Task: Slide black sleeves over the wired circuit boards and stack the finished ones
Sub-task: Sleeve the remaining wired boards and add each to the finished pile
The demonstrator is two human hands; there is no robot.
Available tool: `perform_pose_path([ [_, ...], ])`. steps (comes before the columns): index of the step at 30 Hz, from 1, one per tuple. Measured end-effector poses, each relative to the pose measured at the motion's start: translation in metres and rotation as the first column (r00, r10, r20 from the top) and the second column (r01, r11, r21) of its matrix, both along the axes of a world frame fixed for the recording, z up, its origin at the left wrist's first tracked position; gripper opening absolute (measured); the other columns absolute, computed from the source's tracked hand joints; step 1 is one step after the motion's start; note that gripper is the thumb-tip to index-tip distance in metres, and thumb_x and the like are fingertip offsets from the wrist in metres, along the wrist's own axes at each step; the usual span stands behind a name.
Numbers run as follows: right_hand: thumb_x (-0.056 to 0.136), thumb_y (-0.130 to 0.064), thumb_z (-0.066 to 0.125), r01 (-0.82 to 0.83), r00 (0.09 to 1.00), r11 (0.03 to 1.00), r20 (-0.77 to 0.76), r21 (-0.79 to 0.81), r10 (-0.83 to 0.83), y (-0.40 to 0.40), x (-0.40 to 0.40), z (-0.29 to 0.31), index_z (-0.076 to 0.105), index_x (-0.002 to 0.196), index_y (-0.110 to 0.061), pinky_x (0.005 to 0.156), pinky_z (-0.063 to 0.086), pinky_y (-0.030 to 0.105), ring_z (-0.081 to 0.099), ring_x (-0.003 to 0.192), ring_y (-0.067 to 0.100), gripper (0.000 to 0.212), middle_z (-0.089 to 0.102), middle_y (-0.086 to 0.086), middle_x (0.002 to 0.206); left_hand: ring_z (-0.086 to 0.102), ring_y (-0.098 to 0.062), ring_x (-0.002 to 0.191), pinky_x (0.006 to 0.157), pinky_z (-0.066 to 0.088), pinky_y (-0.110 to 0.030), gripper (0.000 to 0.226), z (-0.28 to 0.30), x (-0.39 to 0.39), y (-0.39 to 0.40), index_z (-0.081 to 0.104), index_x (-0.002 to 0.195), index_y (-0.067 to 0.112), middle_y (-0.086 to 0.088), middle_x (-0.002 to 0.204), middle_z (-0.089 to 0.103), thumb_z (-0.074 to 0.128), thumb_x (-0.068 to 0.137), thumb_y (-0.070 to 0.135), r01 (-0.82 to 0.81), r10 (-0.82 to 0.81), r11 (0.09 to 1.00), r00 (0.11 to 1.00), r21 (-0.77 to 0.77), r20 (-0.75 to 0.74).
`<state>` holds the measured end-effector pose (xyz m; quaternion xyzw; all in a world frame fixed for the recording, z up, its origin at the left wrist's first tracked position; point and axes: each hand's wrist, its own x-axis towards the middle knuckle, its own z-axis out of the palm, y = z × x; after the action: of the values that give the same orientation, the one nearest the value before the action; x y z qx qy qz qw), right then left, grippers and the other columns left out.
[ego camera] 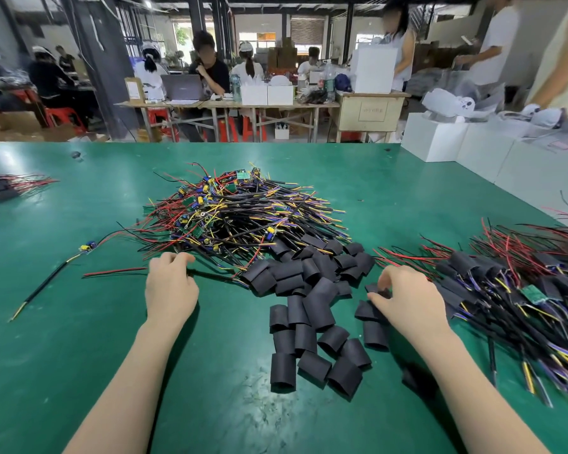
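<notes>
Surface (pixel 79 322): green mat, smooth, semi-glossy, showing light glare and scuffed whitish patches near the front. Black sleeves (pixel 312 309): matt, smooth, rubbery-looking tubing. Wires (pixel 243 217): glossy plastic insulation in red, black and yellow. White boxes (pixel 433 139): matt, smooth.

Your two bare forearms reach up from the bottom edge of the frame, spread apart and angled slightly toward each other. Your left hand (pixel 171 286) sits left of center, palm down, knuckles raised and fingers curled under at the tips; what they grip, if anything, cannot be told. Your right hand (pixel 404 298) sits right of center at about the same height, palm down, wrist cocked, its thumb and bent fingertips drawn together in a pinch.
</notes>
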<state>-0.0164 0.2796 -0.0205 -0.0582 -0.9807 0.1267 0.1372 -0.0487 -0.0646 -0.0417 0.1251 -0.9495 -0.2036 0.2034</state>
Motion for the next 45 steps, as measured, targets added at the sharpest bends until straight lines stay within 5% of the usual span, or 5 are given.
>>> perform_pose_path([
  [7,0.075,-0.046,0.073,0.036,0.998,0.999,0.050,-0.036,-0.035,0.004,0.001,0.001,0.066,0.095,-0.015,0.074,0.046,0.030,0.059,0.098,0.027,0.038,0.065,0.003,0.098,0.045,-0.032,0.111,0.086,0.036,-0.038,0.031,0.006,0.002,-0.018,0.068,0.116,0.024,-0.004,0.113,0.068,0.058,0.089,0.013,-0.012,0.039,0.965,0.994,-0.261,0.098],
  [25,0.073,-0.039,0.069,0.020,0.999,1.000,0.030,0.004,-0.020,0.003,0.003,0.003,0.050,0.062,-0.011,0.052,0.033,0.028,0.047,0.070,0.029,0.036,0.049,0.002,0.064,0.047,-0.019,0.101,0.085,0.042,-0.033,0.009,0.022,0.018,-0.009,0.071,0.083,0.024,0.007,0.088,0.066,0.076,0.081,0.017,0.420,-0.401,0.893,0.905,-0.162,0.141],
  [34,0.075,-0.040,0.070,-0.003,0.999,1.000,0.037,0.008,0.003,0.004,0.001,0.003,0.068,0.082,-0.010,0.070,0.051,0.032,0.060,0.089,0.028,0.031,0.067,0.005,0.086,0.054,-0.024,0.084,0.072,0.041,-0.034,0.011,0.021,0.016,-0.015,0.068,0.094,0.016,0.002,0.083,0.061,0.068,0.087,0.007,0.350,-0.360,0.932,0.922,-0.088,-0.144],
  [39,0.075,-0.037,0.068,-0.022,0.999,1.000,0.038,0.009,0.021,0.003,0.000,0.003,0.070,0.088,-0.010,0.075,0.052,0.034,0.061,0.091,0.028,0.031,0.070,0.006,0.091,0.060,-0.011,0.058,0.067,0.047,-0.017,0.014,0.026,0.018,-0.002,0.072,0.097,0.017,-0.003,0.076,0.069,0.064,0.091,0.007,0.334,-0.232,0.902,0.909,0.272,-0.347],
  [45,0.076,-0.039,0.072,-0.128,0.992,0.990,0.016,-0.066,0.129,-0.001,0.001,0.005,0.071,0.098,-0.014,0.080,0.049,0.035,0.061,0.092,0.025,0.033,0.066,0.005,0.100,0.044,-0.003,0.048,0.048,0.038,-0.013,0.021,0.027,0.020,0.016,0.072,0.091,0.027,0.013,0.061,0.062,0.064,0.092,0.008,0.541,-0.464,0.714,0.841,0.444,-0.279],
])
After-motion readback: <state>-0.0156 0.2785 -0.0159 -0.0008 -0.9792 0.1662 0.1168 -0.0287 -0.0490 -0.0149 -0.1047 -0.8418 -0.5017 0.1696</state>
